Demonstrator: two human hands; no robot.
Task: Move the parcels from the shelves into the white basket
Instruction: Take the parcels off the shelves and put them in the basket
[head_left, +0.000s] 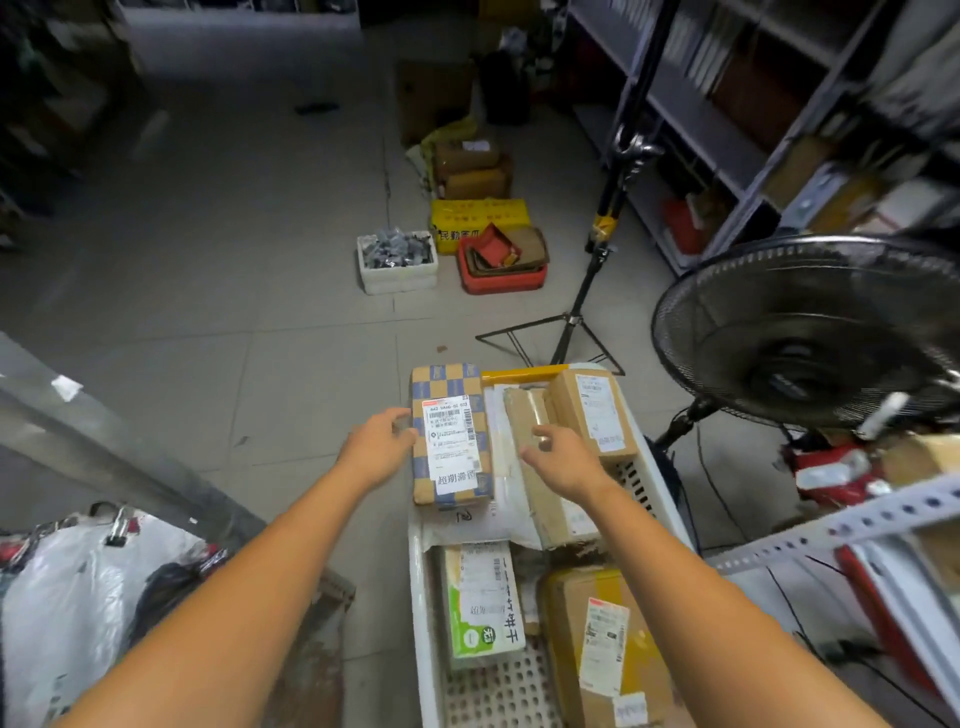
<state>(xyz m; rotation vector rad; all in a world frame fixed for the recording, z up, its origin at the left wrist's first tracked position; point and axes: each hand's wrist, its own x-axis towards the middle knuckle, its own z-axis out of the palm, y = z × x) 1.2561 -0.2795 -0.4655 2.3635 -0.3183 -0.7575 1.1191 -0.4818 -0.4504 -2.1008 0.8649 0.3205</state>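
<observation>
Parcel with blue-checked tape (451, 441) lies flat on top of the pile at the far left corner of the white basket (422, 613), its left side about level with the rim. The left hand (379, 449) has its fingers (402, 423) against that side. They are blurred, so I cannot tell whether they pinch it or merely touch. The right hand (563, 460) hovers with fingers loosely apart, holding nothing, over the long brown taped parcel (530, 415) just beside it.

This looks like settling the parcel. It would be best to nudge it inward off the rim while the right hand steadies the neighbour so nothing slides. The far end is stacked high. The near edge, beside the green-labelled parcel (483, 603), shows bare floor and suits the next load.
</observation>
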